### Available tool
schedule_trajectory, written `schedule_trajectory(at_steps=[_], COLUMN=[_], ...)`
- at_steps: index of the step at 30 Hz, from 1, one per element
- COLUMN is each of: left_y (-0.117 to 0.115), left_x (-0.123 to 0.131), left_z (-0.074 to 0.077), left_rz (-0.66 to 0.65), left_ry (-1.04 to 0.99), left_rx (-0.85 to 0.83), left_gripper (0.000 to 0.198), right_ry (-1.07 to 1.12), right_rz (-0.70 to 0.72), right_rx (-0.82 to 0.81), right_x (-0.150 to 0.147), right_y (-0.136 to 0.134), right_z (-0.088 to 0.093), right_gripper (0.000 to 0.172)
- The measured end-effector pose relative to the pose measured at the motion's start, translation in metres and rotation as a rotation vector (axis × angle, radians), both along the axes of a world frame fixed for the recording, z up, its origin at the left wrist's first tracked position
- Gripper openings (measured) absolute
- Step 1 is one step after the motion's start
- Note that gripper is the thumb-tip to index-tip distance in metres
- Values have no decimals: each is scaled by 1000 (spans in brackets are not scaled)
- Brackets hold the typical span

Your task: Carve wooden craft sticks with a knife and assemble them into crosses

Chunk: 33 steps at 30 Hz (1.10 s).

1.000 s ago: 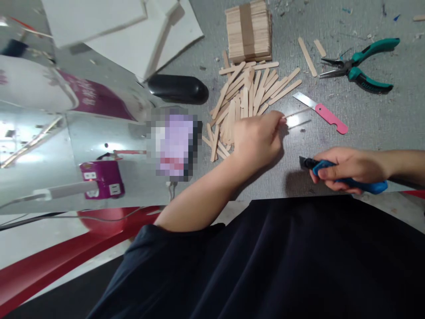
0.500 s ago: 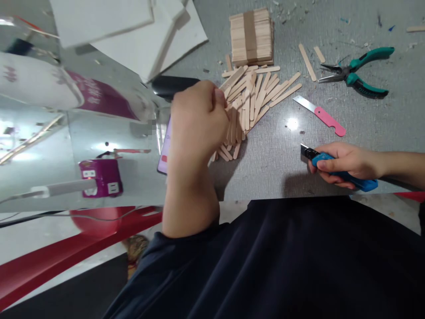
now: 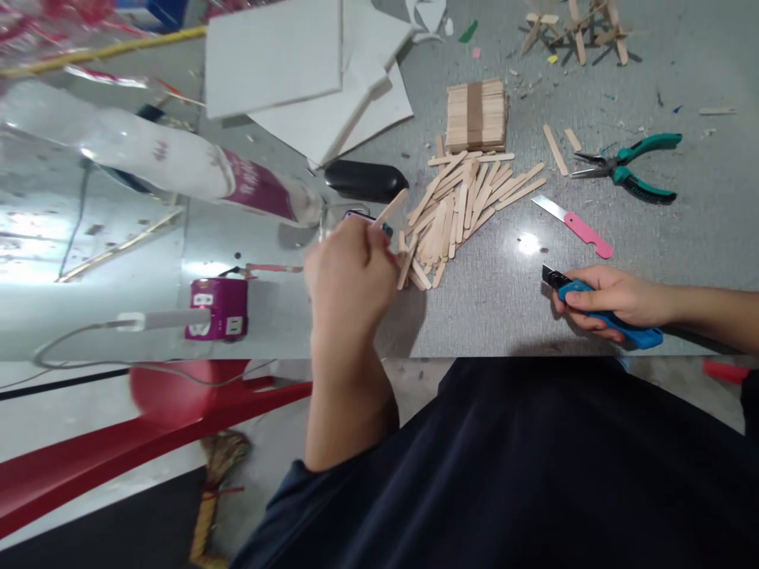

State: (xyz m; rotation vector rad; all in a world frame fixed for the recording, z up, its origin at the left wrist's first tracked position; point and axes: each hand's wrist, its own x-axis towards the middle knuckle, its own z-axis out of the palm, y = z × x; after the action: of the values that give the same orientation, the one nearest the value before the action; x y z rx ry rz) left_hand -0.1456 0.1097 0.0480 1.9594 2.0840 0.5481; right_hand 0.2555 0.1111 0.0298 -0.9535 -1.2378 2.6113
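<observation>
My left hand [image 3: 354, 273] is closed on a wooden craft stick [image 3: 391, 207], whose rounded end juts out past the fingers. Just right of that hand lies a loose heap of craft sticks [image 3: 456, 212], with a banded bundle of sticks [image 3: 492, 117] behind it. My right hand [image 3: 610, 299] grips a blue utility knife [image 3: 634, 330] near the table's front edge, its blade out and pointing left. Behind the knife rests a pink folding knife [image 3: 587, 235], unfolded. A phone behind my left hand is mostly hidden.
Green-handled pliers [image 3: 643, 166] lie at the right. Star-shaped stick pieces [image 3: 578, 32] stand at the back. White foam boards [image 3: 273, 59], a black case [image 3: 368, 181], a plastic bottle [image 3: 261, 186] and a purple power adapter [image 3: 217, 307] occupy the left side.
My left hand has drawn back from the stick heap toward me, now with a craft stick showing in it. The view has shifted, revealing more of the table's back. My right hand still holds the knife.
</observation>
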Motion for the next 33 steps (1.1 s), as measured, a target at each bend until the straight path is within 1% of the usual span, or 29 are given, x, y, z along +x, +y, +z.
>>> schedule_trajectory(at_steps=[1, 2, 4, 5, 6, 7, 8, 9, 11, 12, 13, 14, 16, 18, 23, 27, 30, 33], left_y=[-15, -29, -51, -59, -66, -70, -73, -75, -77, -76, -76, -74, -71, -68, -63, -59, -55, -51], left_x=[-8, -17, -36, -45, -55, -63, -70, -75, -78, -77, -74, -70, -60, -52, -42, -29, -13, 2], left_z=[-2, -5, -12, -17, -22, -28, -33, -38, -44, -45, -46, -45, -41, -37, -32, -37, -44, -49], left_rz=[179, 299, 437, 489, 496, 491, 485, 416, 383, 379, 387, 400, 427, 510, 556, 605, 610, 614], left_ry=[12, 38, 98, 93, 75, 55, 29, -21, -86, -107, -127, -146, -186, -177, -194, -174, -140, -150], left_rx=[18, 49, 110, 137, 131, 131, 155, 107, 90, 67, 51, 37, 15, 45, 86, 57, 67, 66], left_gripper=[37, 38, 43, 46, 45, 38, 36, 43, 69, 80, 85, 85, 78, 71, 71, 72, 72, 76], right_ry=[7, 11, 13, 9, 4, -1, -5, -11, -24, -30, -33, -31, -15, 3, 2, -3, -16, -22], right_rz=[-1, -5, -14, -24, -31, -36, -40, -44, -46, -43, -42, -37, -32, -31, -33, -26, -33, -41], right_rx=[0, 1, -2, -8, -15, -21, -25, -26, -27, -27, -26, -25, -15, -7, 0, -4, -8, -3], right_x=[-1, -1, -2, -2, -1, -1, -1, -1, 0, 0, 1, 1, 2, 3, 5, 6, 6, 7], right_y=[0, 0, 0, 0, 0, 0, 0, 0, 1, 1, 1, 1, 1, 1, 2, 2, 2, 1], right_z=[1, 1, 1, 2, 2, 2, 3, 4, 6, 7, 8, 8, 7, 6, 4, 4, 6, 8], right_gripper=[45, 46, 47, 47, 48, 48, 49, 50, 50, 49, 48, 48, 48, 48, 48, 47, 44, 43])
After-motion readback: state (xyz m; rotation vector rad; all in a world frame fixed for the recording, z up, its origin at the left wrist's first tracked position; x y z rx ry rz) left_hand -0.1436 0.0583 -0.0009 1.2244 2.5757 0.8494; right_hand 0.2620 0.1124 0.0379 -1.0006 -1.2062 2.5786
